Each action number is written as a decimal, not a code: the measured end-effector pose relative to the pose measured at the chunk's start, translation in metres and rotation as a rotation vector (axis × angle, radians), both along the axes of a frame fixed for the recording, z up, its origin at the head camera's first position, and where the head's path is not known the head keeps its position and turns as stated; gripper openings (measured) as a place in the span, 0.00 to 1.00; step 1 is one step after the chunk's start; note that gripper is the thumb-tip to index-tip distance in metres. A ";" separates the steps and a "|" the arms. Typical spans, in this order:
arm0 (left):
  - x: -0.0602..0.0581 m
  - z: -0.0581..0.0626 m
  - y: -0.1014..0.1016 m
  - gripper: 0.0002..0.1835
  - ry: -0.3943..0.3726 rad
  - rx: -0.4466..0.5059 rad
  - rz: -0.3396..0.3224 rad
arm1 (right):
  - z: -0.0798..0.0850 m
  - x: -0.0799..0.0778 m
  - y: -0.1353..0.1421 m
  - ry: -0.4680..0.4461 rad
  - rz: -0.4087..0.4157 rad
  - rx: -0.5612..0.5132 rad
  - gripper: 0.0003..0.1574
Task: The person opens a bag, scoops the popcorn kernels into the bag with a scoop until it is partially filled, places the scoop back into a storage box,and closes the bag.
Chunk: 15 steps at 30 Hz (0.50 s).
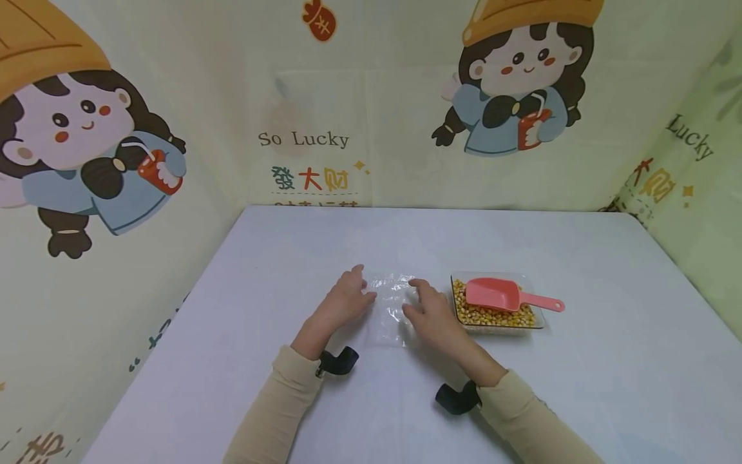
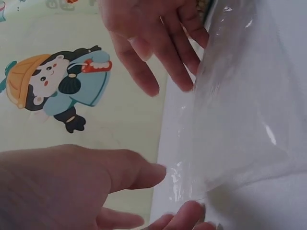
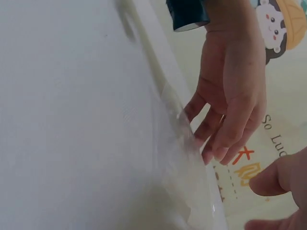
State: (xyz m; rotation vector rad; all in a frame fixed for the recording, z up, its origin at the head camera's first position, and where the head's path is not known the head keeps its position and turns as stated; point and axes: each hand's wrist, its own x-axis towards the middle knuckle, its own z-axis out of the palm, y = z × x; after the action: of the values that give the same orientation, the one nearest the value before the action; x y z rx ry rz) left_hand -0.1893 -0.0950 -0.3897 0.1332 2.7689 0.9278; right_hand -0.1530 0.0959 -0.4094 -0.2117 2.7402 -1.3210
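Clear plastic bag [image 1: 387, 312] = landmark, count one, lying on the white bench [image 1: 608, 354] between the two hands. Left hand [image 1: 343, 298] at bag's left edge, right hand [image 1: 433, 319] over its right edge; both spread, thumbs apart from fingers, neither pinching anything visible. Whether fingertips actually touch the film: cannot tell.

Head view only: whole clear tub [image 1: 505, 330], one, right of bag, past the right hand; corn kernels [image 1: 484, 316] inside, too many to count; one pink scoop [image 1: 495, 294] resting on them, handle sticking out over the rim on the side away from bag. Also there: two rolled beige sleeves [image 1: 275, 406] nearer the wearer than bag, two black wrist mounts [image 1: 339, 361], two large cartoon figures [image 1: 516, 84] on the backdrop [image 1: 400, 96] beyond bag.

Left wrist view adds the bag's wrinkles and glare close up, plus right-hand fingers at its edge. Right wrist view adds left-hand fingers from the other side, partly behind film; right hand cropped there.
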 end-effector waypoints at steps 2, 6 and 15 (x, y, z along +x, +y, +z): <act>-0.002 0.001 -0.001 0.37 -0.004 0.018 0.019 | 0.000 -0.002 0.002 -0.036 -0.009 -0.077 0.34; -0.004 0.001 -0.002 0.38 -0.029 0.054 0.024 | 0.000 -0.003 0.005 -0.111 -0.028 -0.183 0.35; -0.006 -0.004 0.001 0.40 -0.095 0.170 0.029 | 0.000 -0.005 0.007 -0.175 -0.061 -0.239 0.34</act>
State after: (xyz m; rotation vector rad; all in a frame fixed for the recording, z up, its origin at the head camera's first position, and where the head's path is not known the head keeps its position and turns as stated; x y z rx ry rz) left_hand -0.1949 -0.0940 -0.3935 0.0738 2.6097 1.1454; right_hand -0.1580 0.1032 -0.4091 -0.0270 2.4615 -1.6005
